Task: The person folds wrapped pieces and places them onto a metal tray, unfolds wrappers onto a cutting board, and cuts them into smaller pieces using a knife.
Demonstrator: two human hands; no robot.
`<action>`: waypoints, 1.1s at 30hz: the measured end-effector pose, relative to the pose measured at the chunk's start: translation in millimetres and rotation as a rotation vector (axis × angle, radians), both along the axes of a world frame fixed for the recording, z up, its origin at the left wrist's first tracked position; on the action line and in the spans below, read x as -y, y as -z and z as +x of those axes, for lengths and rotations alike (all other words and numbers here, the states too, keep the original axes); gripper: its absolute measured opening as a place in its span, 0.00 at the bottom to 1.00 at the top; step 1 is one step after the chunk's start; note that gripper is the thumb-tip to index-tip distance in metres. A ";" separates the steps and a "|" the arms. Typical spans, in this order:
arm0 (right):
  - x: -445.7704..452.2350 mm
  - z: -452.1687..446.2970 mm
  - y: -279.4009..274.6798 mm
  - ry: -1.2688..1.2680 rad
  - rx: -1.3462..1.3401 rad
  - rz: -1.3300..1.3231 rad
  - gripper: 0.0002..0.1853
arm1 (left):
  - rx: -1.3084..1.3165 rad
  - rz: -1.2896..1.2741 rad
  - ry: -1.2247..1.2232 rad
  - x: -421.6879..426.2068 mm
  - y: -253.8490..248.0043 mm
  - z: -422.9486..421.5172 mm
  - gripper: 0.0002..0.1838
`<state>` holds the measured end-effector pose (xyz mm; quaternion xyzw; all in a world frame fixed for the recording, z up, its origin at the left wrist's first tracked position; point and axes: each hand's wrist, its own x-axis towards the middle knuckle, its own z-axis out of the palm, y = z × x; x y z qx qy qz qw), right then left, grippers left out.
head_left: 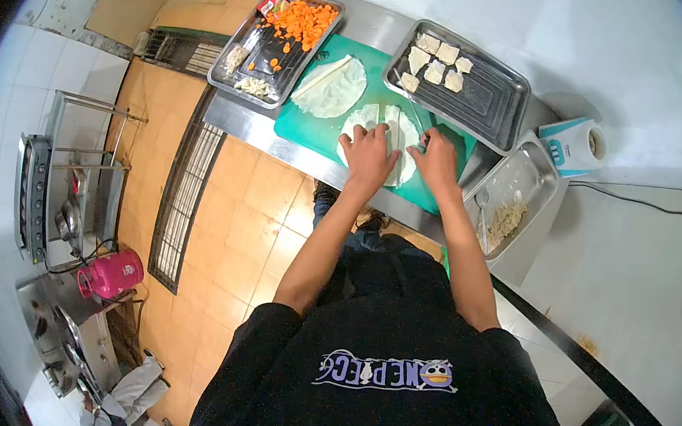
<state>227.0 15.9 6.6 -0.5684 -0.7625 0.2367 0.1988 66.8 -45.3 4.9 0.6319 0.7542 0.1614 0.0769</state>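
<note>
My left hand (pixel 366 159) presses its spread fingertips on a round pale sheet (pixel 408 141), which has lengthwise cuts and lies on a green cutting board (pixel 296 128). Beside the sheet's right edge, my right hand (pixel 438 158) is closed round what looks like a thin knife (pixel 414 102); its blade points up and left, and its handle is mostly hidden. A second round sheet (pixel 334 86), with a folded strip along its upper left side, rests on the board to the left.
Behind on the left, a metal tray (pixel 286 68) holds orange pieces and pale bits. A second tray (pixel 487 116) carries several pale squares. On the right are a deep pan (pixel 535 172) with a spoon and chopped food, and a white-blue box (pixel 569 146).
</note>
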 end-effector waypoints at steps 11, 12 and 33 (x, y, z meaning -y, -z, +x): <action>-5.0 18.3 -6.6 0.100 -0.149 -0.243 0.14 | 0.123 -0.168 -0.058 -6.0 -1.0 -0.7 0.22; -3.5 21.5 -8.8 0.099 -0.163 -0.229 0.14 | 0.113 -0.196 -0.036 -6.9 -0.3 -0.9 0.21; -3.2 32.0 1.8 0.090 -0.097 -0.265 0.14 | -0.108 0.005 0.364 14.2 12.7 -9.6 0.25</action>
